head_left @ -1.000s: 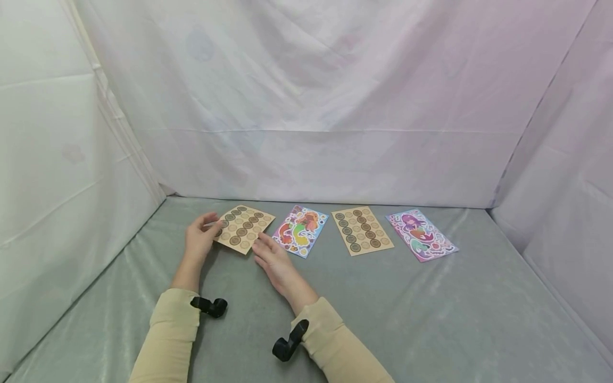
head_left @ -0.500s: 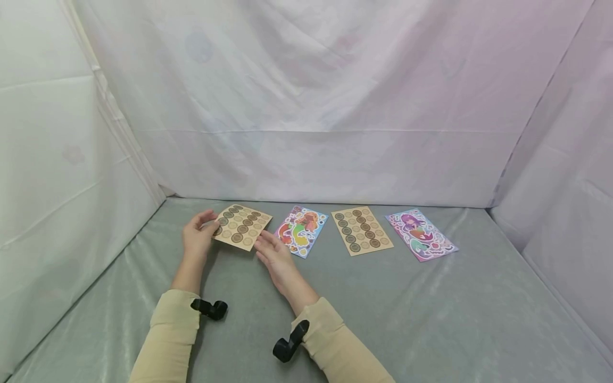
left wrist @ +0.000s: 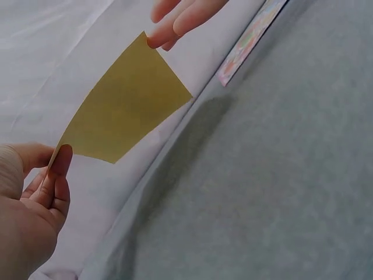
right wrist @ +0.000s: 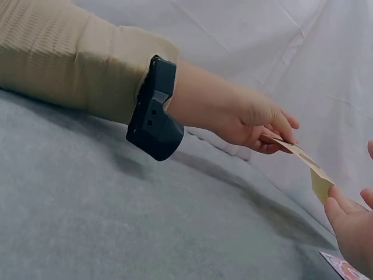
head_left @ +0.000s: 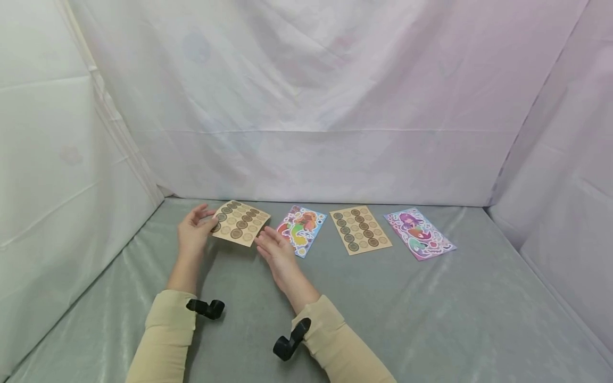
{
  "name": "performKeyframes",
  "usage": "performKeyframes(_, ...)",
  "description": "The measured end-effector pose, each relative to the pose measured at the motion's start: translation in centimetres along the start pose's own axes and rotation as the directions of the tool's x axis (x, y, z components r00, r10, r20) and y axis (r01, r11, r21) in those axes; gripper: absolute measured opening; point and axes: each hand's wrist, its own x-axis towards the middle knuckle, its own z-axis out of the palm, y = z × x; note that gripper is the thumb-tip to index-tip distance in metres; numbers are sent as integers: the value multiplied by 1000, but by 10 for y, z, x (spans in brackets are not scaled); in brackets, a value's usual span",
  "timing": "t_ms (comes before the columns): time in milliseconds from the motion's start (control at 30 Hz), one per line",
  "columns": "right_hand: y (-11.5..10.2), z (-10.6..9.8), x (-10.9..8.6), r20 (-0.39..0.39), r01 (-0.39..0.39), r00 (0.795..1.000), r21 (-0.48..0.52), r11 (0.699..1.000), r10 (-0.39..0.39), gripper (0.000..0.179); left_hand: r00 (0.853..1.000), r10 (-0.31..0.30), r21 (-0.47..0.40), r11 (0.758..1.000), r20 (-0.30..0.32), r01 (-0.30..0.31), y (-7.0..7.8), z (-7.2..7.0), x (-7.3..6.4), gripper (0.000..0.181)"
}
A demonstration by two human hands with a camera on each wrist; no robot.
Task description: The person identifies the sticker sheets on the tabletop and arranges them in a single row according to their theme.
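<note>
My left hand (head_left: 193, 230) pinches the left edge of a tan sticker sheet (head_left: 241, 223) printed with rows of round brown stickers. The sheet is raised off the table and slightly bowed. In the left wrist view the plain yellowish back of the sheet (left wrist: 125, 105) shows, with my left thumb and fingers gripping one corner. My right hand (head_left: 283, 260) has its fingers extended, fingertips touching the sheet's right edge. From the right wrist view, the right hand (right wrist: 355, 230) meets the sheet's near end while the left hand (right wrist: 256, 122) holds the far end.
On the grey cloth-covered table (head_left: 383, 308) lie a mermaid sticker sheet (head_left: 303, 229), a second tan sheet (head_left: 361, 231) and a purple mermaid sheet (head_left: 419, 234), side by side to the right. White curtains (head_left: 306, 106) stand behind and at both sides. Black wrist cameras (head_left: 291, 340) sit on the sleeves.
The tan sheet has risen a little and shifted left and away, tilting more, with both hands following it. The sheets on the table have stayed in place.
</note>
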Motion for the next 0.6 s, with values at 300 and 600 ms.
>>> performKeyframes(300,-14,6,-2,-31,-3,999,74,997,6,51,998,24,-45,999,55,-21,14,-1,-3,64)
performKeyframes(600,-23,6,-2,-86,4,996,77,997,2,56,983,74,-146,988,165,-50,29,0,-9,70)
